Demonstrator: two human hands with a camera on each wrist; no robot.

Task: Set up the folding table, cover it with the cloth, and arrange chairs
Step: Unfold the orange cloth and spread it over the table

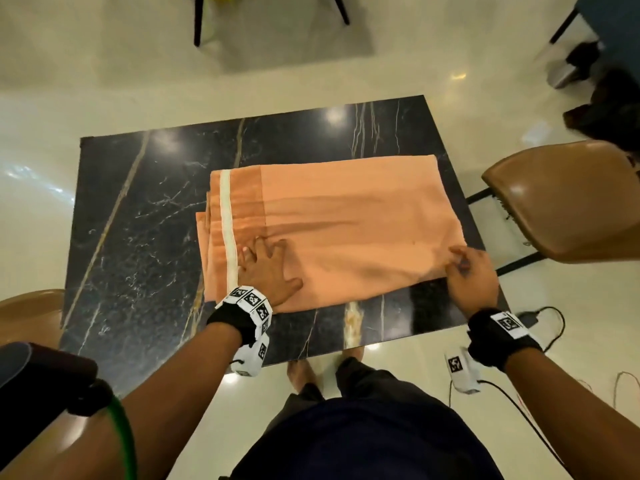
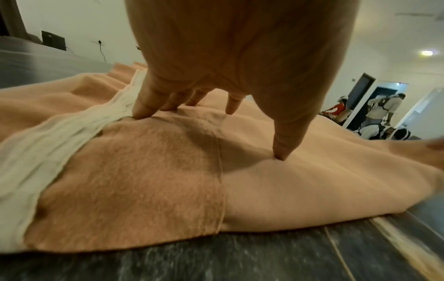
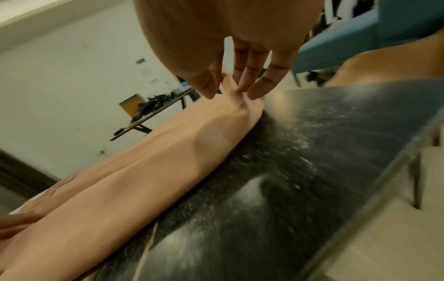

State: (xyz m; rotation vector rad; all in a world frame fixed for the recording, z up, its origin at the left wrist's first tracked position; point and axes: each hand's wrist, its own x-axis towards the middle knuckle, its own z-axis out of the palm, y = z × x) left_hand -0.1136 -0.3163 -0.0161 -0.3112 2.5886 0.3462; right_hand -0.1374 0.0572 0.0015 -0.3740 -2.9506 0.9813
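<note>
One folded cloth (image 1: 346, 223) lies on the dark table (image 1: 138, 209). The cloth is orange, with one white stripe (image 1: 227, 220) near its left end. It covers the right half of the table, from about the middle up to the right edge, and its near border lies a little back from the near edge of the table. It is folded in several layers; the layer edges show at the left end.

The left hand (image 1: 268, 271) lies flat on the cloth just right of the white stripe, near the near border. Its fingers (image 2: 141, 108) are straight and spread wide, and the tips press into the cloth, as the left wrist view shows.

The right hand (image 1: 471, 275) is at the near right corner of the cloth, close to the right edge of the table. In the right wrist view its thumb and fingers (image 3: 259, 89) come together on a small raised peak of the cloth, so it pinches this corner.

I count two brown chairs: one chair (image 1: 568, 202) stands just beside the right edge of the table, and a second chair (image 1: 27, 317) shows only partly at the near left corner. Beyond the far edge two dark chair legs (image 1: 198, 19) show on the pale floor (image 1: 69, 81); what they belong to is cut off.
</note>
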